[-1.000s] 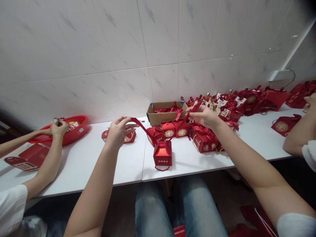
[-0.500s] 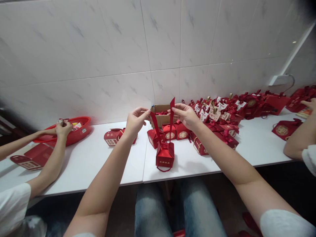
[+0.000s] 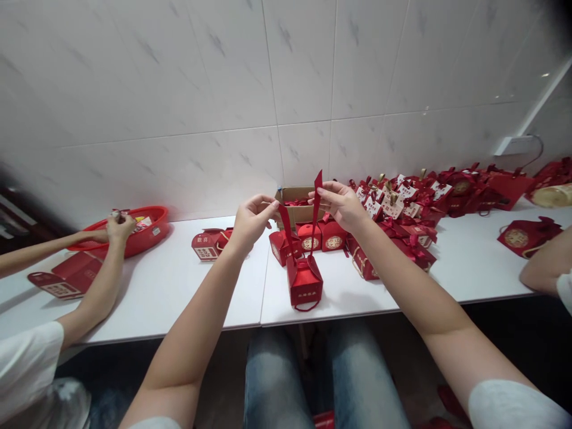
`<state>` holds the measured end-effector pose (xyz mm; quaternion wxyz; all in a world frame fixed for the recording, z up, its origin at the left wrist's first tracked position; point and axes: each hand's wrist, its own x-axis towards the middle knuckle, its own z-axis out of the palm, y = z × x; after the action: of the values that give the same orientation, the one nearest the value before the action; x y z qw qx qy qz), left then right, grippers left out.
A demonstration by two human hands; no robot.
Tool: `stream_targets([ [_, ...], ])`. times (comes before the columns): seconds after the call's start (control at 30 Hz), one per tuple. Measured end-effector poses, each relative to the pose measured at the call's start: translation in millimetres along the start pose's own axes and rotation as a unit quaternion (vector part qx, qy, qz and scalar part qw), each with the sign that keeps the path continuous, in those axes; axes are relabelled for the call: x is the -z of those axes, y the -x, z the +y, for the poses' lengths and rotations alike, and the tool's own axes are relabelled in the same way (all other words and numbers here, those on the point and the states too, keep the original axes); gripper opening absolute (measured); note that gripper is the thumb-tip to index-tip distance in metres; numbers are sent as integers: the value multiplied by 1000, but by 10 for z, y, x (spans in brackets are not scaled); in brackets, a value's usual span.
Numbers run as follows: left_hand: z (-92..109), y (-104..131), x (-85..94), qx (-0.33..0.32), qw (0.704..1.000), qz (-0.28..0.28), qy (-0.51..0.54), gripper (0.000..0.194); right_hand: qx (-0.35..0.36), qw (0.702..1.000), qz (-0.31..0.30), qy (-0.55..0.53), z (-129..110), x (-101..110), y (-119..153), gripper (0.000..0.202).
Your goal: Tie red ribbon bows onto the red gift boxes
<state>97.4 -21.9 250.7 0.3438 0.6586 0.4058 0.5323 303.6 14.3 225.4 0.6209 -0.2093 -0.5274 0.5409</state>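
Gift box: small red box point(image 3: 305, 284) upright near the desk point(image 3: 179, 286) front edge, ribbon threaded through its top.
Left hand point(image 3: 251, 219): fingers pinching one ribbon point(image 3: 286, 226) end, pulled up taut.
Right hand point(image 3: 340, 204): fingers pinching the other end, raised level, seemingly for knotting.
Behind: finished boxes point(image 3: 393, 223), cardboard carton point(image 3: 292, 205).
Far left: co-worker's hand point(image 3: 120, 226) at red basket point(image 3: 138, 229).

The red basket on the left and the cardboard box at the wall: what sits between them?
In the head view, a small red gift box lies on the white table between the red basket and the cardboard box.
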Motion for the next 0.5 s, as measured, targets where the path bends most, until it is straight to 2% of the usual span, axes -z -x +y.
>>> stream_targets([
  [0.17, -3, -49, 4, -7, 1000, 5, 0, 23, -9, 1000, -26, -5, 109, 15, 43, 29],
  [0.5, 60, -122, 11, -35, 999, 15, 16, 24, -30, 999, -25, -11, 238, 18, 115, 27],
])
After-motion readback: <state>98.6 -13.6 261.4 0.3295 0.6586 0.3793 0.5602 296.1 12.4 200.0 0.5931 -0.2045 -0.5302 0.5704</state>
